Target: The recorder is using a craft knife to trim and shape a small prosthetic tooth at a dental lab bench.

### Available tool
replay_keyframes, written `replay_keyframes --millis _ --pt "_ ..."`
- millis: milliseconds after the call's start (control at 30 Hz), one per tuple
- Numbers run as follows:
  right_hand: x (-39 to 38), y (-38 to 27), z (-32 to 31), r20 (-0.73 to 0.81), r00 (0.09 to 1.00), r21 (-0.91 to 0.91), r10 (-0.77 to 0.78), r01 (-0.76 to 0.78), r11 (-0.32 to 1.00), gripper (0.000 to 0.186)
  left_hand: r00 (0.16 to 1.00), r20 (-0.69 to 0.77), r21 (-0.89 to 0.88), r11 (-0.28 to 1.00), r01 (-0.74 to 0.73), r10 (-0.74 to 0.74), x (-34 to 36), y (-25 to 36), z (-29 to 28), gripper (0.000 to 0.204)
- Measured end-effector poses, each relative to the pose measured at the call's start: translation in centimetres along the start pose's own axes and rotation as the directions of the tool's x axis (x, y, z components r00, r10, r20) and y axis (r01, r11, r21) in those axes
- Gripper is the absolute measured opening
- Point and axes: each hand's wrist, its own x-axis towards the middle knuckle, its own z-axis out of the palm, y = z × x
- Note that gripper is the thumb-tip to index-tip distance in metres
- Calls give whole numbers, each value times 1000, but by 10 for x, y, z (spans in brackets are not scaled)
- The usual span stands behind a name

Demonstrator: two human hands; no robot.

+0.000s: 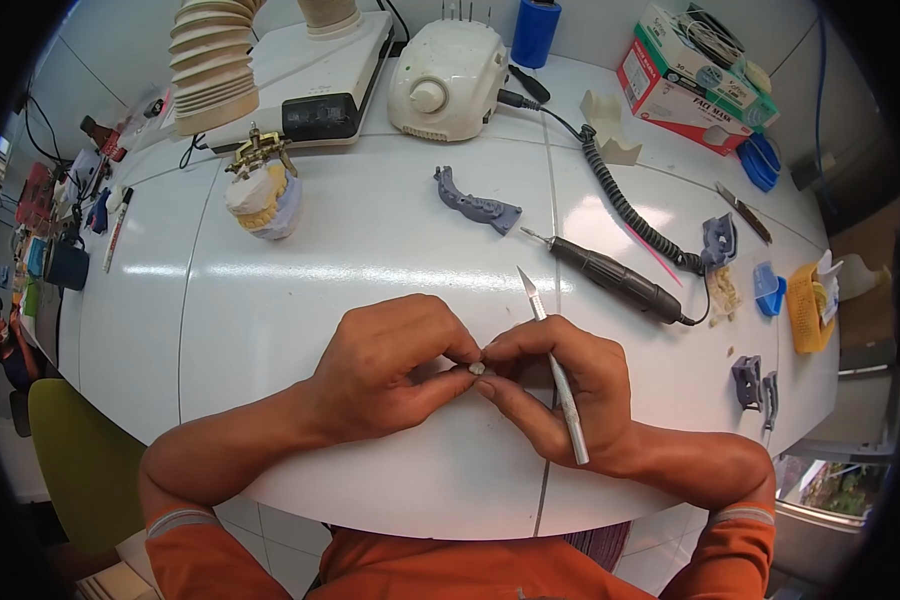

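Note:
Over the near middle of the table, my left hand (395, 362) pinches a tiny whitish, tooth-like piece (477, 368) between thumb and forefinger. My right hand (602, 400) meets it from the other side, its thumb and fingertips at the piece. A silver craft knife (571, 420) rests in the right hand, its blade pointing away from me. Beyond my hands, a black handpiece (615, 278) with a thin bur lies on the table, and a curved blue-grey arch piece (475, 207) is left of its tip. To the far left stands a plaster dental model (265, 200) on a brass articulator.
A white control unit (448, 85) with a coiled cord and a white box-shaped machine (360, 60) stand at the back, a ribbed hose (213, 65) beside them. On the right are a glove box (685, 90), a second knife (743, 212), a yellow basket (798, 310) and grey pieces (747, 382).

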Motion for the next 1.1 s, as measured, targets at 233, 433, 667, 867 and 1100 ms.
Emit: replay_keyframes --millis 233,433,667,867,1100 --pt "1 -4 -4 29 999 17 30 -30 999 26 998 12 -7 998 -69 69 0 -1 2 25" --pt "-2 0 -6 -13 994 105 112 -110 988 28 998 56 -186 982 21 -10 3 -3 -3 23" --pt "-1 -1 -10 95 993 160 70 -85 983 32 980 192 -346 930 124 -60 -1 -10 -7 18" --pt "-1 0 -10 112 991 137 68 -83 987 33 978 196 -327 936 130 -68 1 -9 -8 18" --pt "-3 4 -14 29 985 404 172 -169 899 28 977 128 -346 915 207 -172 1 -9 -11 21"
